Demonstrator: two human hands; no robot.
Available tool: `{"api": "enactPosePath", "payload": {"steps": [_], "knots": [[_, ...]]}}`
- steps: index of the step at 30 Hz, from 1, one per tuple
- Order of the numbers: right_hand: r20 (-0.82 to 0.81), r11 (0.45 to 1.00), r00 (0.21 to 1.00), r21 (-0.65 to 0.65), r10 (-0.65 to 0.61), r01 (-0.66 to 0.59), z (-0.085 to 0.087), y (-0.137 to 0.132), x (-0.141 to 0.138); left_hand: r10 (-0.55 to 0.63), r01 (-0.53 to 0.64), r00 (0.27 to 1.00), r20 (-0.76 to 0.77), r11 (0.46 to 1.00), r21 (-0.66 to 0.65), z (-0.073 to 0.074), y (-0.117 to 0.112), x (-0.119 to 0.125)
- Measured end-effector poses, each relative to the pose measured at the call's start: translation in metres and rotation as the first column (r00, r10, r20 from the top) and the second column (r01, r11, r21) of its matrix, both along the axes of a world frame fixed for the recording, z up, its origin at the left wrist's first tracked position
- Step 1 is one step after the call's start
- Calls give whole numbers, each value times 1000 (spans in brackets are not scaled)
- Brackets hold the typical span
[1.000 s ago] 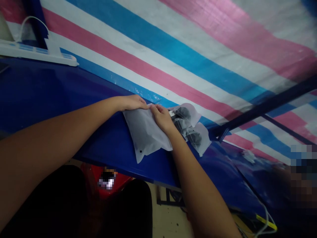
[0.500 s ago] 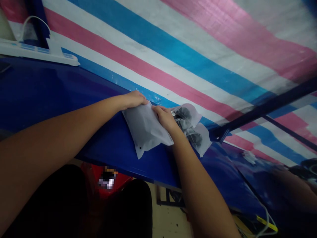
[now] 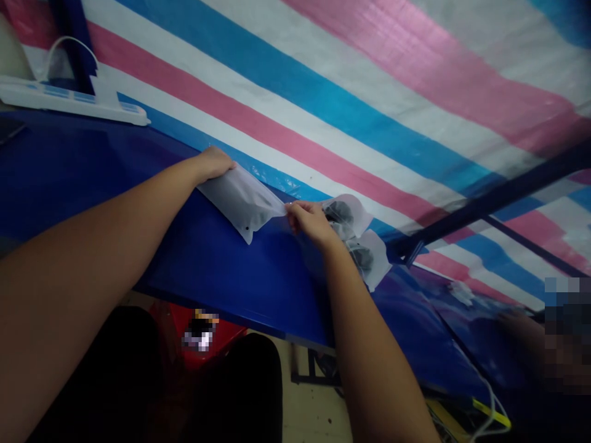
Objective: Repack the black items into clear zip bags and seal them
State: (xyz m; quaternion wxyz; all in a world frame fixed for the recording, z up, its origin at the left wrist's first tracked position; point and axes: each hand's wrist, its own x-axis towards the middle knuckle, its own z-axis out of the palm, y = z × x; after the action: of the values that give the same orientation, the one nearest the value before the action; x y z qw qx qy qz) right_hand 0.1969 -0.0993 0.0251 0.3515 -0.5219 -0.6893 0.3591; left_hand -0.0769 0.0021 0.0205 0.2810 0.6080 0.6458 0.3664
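A frosted white plastic bag [image 3: 242, 200] is stretched just above the blue table [image 3: 221, 271]. My left hand [image 3: 215, 163] grips its far left end with closed fingers. My right hand [image 3: 311, 223] pinches its right end. Just behind my right hand lie two more frosted bags [image 3: 364, 237] with dark items inside, resting at the table's far edge against the striped sheet.
A pink, blue and white striped tarpaulin [image 3: 351, 92] hangs behind the table. A white power strip [image 3: 74, 104] with a cable sits at the far left. A dark metal bar [image 3: 494, 197] crosses at the right. A red object [image 3: 203, 332] is under the table. Cables [image 3: 489, 412] lie on the floor.
The bag that lay flat under both hands has been lifted and shifted left. My left hand moved up and to the left with it; my right hand now pinches its end.
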Motion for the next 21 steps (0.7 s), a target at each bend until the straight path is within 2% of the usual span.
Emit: {"api": "enactPosePath", "payload": {"steps": [2, 4, 7, 8, 10, 12, 14, 16, 20, 21], "knots": [[-13, 1000, 1000, -24, -10, 10, -4, 2, -1, -8, 8, 1000, -20, 1000, 24, 2, -2, 3], [-7, 998, 1000, -64, -8, 8, -8, 3, -3, -8, 16, 998, -65, 991, 130, 6, -7, 10], [12, 984, 999, -176, -33, 35, -9, 0, -8, -29, 88, 985, -169, 931, 353, 13, -24, 26], [11, 974, 1000, -226, -26, 28, -8, -2, -10, -58, 135, 976, -208, 916, 379, 15, -31, 33], [-4, 938, 999, -343, 53, -51, -5, -8, -14, -143, 247, 936, -323, 918, 310, 17, -45, 48], [-16, 882, 984, -442, 177, -166, -2, -13, -18, -227, 338, 854, -469, 926, 168, 17, -57, 61], [-5, 845, 968, -487, 251, -221, -1, -16, -20, -298, 400, 768, -567, 914, 62, 16, -67, 71], [11, 854, 966, -471, 258, -222, -2, -15, -20, -328, 422, 732, -597, 907, 20, 18, -77, 77], [21, 892, 975, -410, 220, -193, -5, -10, -17, -269, 361, 770, -578, 931, 47, 31, -99, 79], [22, 895, 977, -404, 214, -187, -5, -9, -17, -280, 353, 767, -577, 935, 16, 35, -103, 78]]}}
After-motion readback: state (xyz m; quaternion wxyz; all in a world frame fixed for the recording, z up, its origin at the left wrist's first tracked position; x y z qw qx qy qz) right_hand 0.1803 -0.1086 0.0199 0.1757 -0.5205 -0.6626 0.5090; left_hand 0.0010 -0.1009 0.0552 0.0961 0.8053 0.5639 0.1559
